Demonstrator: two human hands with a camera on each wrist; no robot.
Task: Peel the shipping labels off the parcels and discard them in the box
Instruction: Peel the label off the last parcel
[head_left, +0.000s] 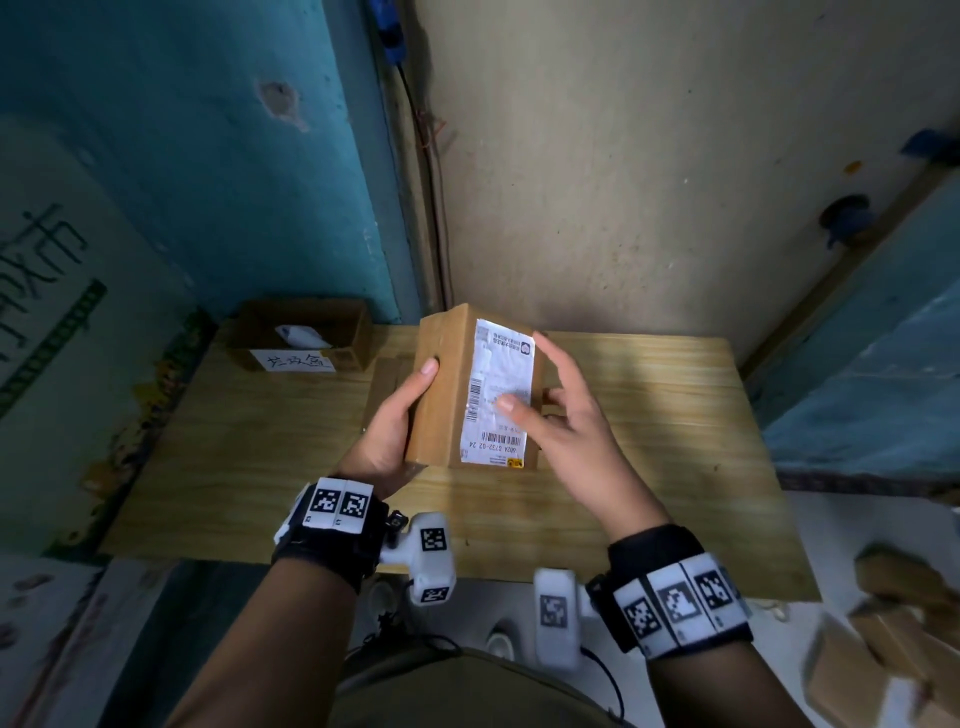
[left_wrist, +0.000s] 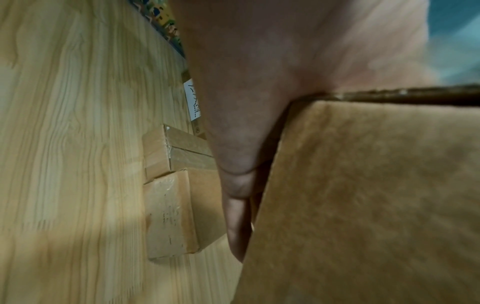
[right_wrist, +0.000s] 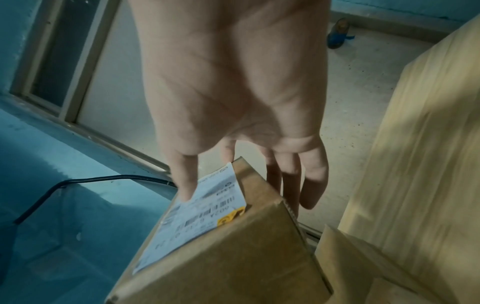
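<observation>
My left hand grips a brown cardboard parcel from its left side and holds it tilted above the wooden table; the thumb lies on its left face. A white shipping label with barcodes lies flat on the face turned up to me. My right hand is at the parcel's right side, its thumb touching the label and the index finger lifted clear. In the right wrist view the thumb rests on the label and the other fingers reach straight past the parcel.
An open cardboard box with a handwritten tag stands at the table's back left; crumpled white paper lies inside. Two sealed parcels lie on the table under the held one. More cardboard parcels are piled low at the right. Walls close in behind.
</observation>
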